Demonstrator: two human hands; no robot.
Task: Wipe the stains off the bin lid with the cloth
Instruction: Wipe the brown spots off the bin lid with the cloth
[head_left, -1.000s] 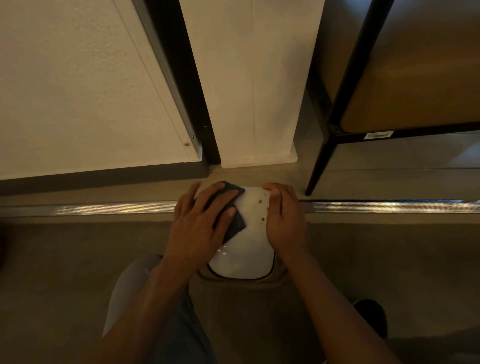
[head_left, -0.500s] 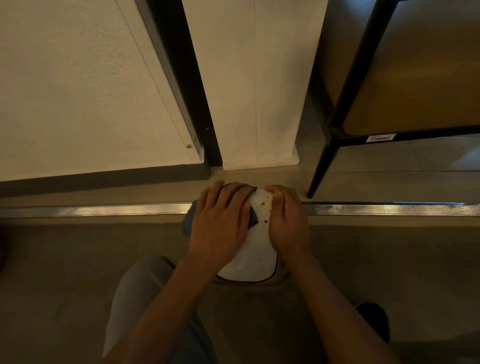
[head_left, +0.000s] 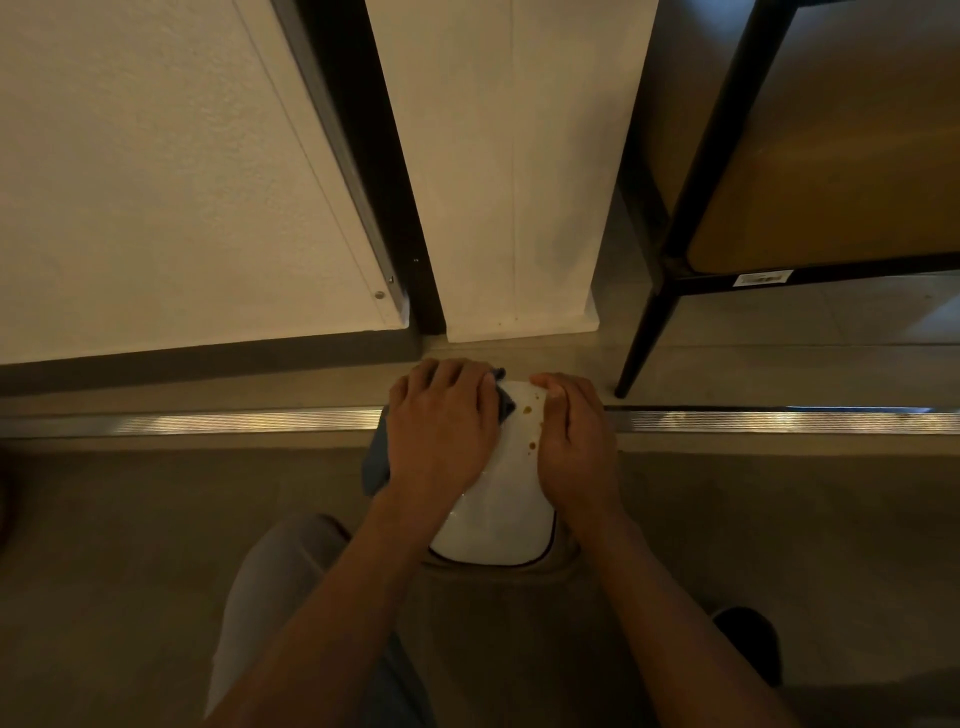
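A white bin lid (head_left: 501, 514) with a dark rim sits on a tan bin between my knees. Brown stains (head_left: 528, 410) dot its far right part. My left hand (head_left: 441, 431) presses flat on a dark blue cloth (head_left: 376, 457) over the lid's far left side; the cloth shows at the hand's left edge and by the fingertips. My right hand (head_left: 574, 441) lies curled over the lid's right edge, next to the stains. Both hands hide most of the lid's far half.
A metal threshold strip (head_left: 208, 422) runs across the floor under the bin. Behind it stand white wall panels (head_left: 156, 182) with a dark gap. A black-legged chair (head_left: 644, 332) stands at the right. A dark shoe (head_left: 748, 644) is at lower right.
My left hand with the cloth has slid to the far left part of the lid, and more cloth hangs off the lid's left side. The right hand stays on the right edge.
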